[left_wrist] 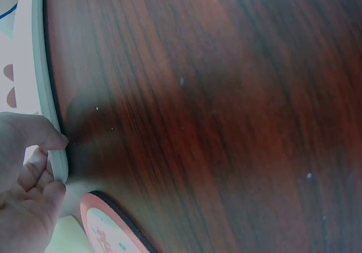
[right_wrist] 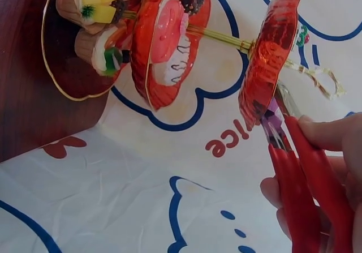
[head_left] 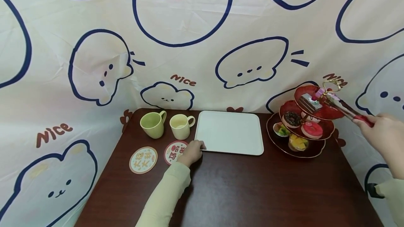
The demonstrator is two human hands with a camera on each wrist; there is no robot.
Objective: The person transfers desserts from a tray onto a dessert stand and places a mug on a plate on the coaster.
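Observation:
My left hand pinches the near left corner of a white rectangular tray. In the left wrist view the thumb lies on one side of the rim and curled fingers on the other. My right hand grips red-handled tongs, whose metal tips reach the top tier of a red three-tier dessert stand. A purple piece shows at the tips, partly hidden by the tier and tongs. Beside it on that tier sits a layered chocolate cake slice.
A chocolate doughnut and a pink doughnut sit on the middle tier. Fruit tarts fill the bottom plate. At the left stand a green mug, a cream mug and two round coasters. A printed cloth hangs behind.

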